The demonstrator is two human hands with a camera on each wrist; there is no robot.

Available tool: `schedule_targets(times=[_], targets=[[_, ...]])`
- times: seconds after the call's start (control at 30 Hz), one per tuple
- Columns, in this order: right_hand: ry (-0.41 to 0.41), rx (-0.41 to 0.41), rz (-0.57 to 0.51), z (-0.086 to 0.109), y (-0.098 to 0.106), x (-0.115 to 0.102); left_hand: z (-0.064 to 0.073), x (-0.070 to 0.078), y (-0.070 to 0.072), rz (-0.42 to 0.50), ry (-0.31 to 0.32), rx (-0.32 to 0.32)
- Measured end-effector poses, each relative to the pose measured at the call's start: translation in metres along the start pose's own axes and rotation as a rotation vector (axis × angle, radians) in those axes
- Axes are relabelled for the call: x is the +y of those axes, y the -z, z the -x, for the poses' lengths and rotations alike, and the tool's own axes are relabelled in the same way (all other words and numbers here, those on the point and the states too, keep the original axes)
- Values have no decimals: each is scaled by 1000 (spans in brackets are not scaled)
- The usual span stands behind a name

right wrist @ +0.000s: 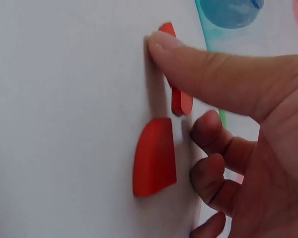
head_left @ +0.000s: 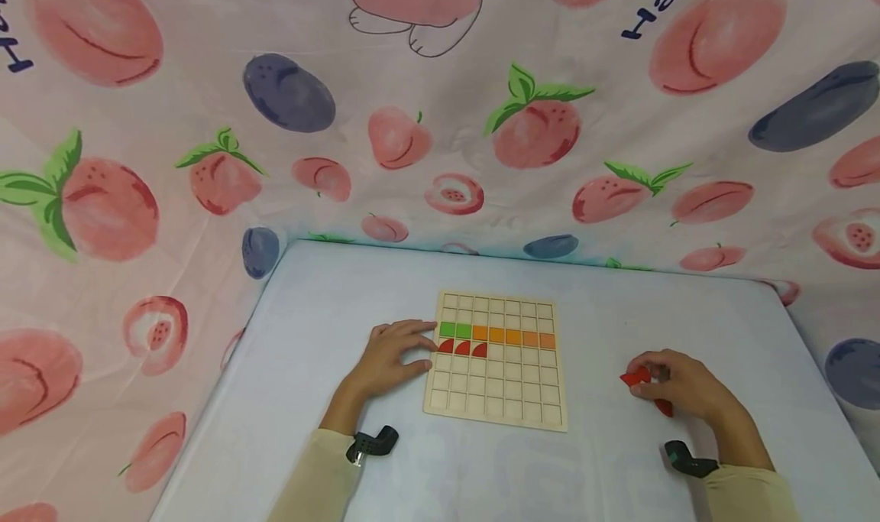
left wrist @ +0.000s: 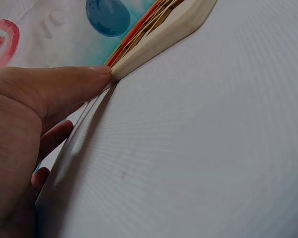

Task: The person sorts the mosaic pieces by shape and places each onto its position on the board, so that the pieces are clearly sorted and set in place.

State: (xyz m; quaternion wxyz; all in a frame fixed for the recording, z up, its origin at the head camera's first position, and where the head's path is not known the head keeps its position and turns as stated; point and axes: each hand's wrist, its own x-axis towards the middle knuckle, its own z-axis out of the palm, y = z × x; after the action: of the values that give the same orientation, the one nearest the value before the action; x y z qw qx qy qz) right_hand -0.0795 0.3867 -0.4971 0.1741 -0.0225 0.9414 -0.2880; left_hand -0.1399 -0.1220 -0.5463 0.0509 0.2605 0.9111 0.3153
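A wooden grid board [head_left: 512,392] lies on the white table. One row of it holds two green squares [head_left: 456,329] and several orange squares [head_left: 513,336]; below them sit three red quarter-circle pieces [head_left: 463,348]. My left hand [head_left: 388,358] rests at the board's left edge with fingers extended, and the thumb [left wrist: 84,82] touches its side in the left wrist view. To the right of the board, my right hand [head_left: 677,384] pinches a red piece [right wrist: 181,101] between thumb and fingers. Another red quarter-circle piece [right wrist: 156,158] lies on the table beneath that hand.
The white table [head_left: 289,300] meets a fruit-printed cloth [head_left: 440,124] at its back and left sides. A dark wrist device [head_left: 374,442] is worn on the left wrist, a similar one [head_left: 687,461] on the right.
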Motion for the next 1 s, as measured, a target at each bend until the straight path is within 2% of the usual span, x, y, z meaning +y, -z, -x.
schedule_targets(times=[0.23, 0.53, 0.77, 0.87, 1.0], targets=[[-40, 0, -31, 1, 1, -6, 1, 0, -1, -12, -2, 8], [-70, 54, -39, 5, -3, -7, 0, -1, -1, -16, 7, 9], [-23, 105, -54, 10, -5, -9, 0, 1, -1, -14, 7, 10], [-4, 122, -113, 9, -7, -13, 0, 2, 0, -10, 11, 5], [-16, 104, -266, 6, -14, -20, 0, 3, 1, 1, 10, 4]])
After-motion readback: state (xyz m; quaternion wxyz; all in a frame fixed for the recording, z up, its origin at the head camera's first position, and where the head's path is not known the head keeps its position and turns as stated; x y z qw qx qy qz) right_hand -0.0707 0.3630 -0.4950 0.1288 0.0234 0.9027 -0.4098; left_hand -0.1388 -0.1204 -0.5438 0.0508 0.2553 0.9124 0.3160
